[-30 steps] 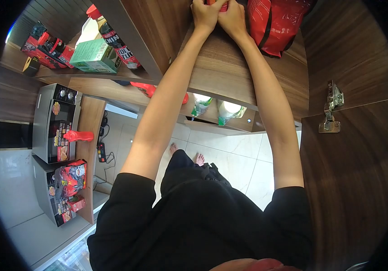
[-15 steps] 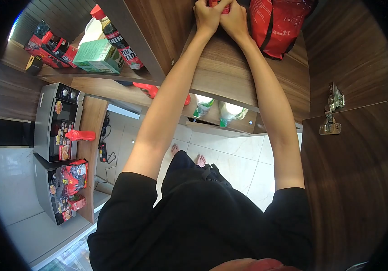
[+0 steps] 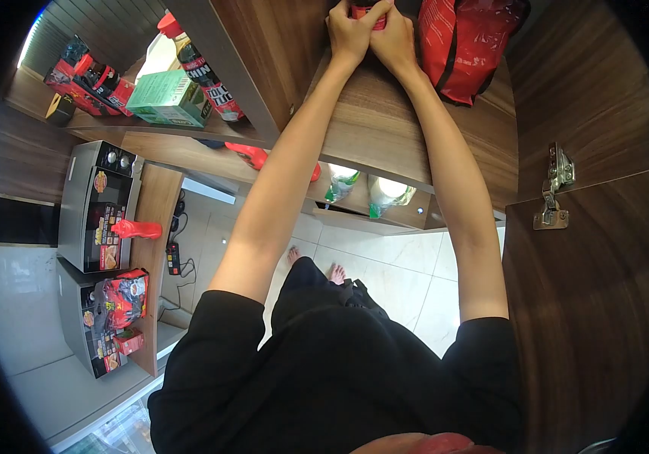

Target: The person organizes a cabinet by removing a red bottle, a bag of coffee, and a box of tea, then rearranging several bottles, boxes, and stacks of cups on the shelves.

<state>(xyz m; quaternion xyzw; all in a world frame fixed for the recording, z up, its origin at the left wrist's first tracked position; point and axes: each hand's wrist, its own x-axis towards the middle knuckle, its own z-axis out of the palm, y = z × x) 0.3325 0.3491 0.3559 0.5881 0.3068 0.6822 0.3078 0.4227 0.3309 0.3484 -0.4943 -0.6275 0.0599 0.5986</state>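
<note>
At the top of the view, both hands meet around a small red item (image 3: pixel 377 21) above a wooden cabinet shelf (image 3: pixel 374 98). My left hand (image 3: pixel 350 32) closes on it from the left, and my right hand (image 3: pixel 395 39) from the right. The item's upper part is cut off by the frame edge and partly hidden by the fingers. Just right of my right hand stands a shiny red bag (image 3: pixel 464 49) with a dark stripe.
On the left shelf are a dark sauce bottle (image 3: pixel 207 79), a green box (image 3: pixel 167 98) and red packets. Lower left, a microwave (image 3: pixel 97 208) stands by a red bottle (image 3: pixel 137 229). A cabinet door with a metal hinge (image 3: pixel 555 189) is at right. Green-white packages (image 3: pixel 389 193) lie below.
The view has shifted very slightly. Both hands remain around the red item, with their fingers a little changed in position.
</note>
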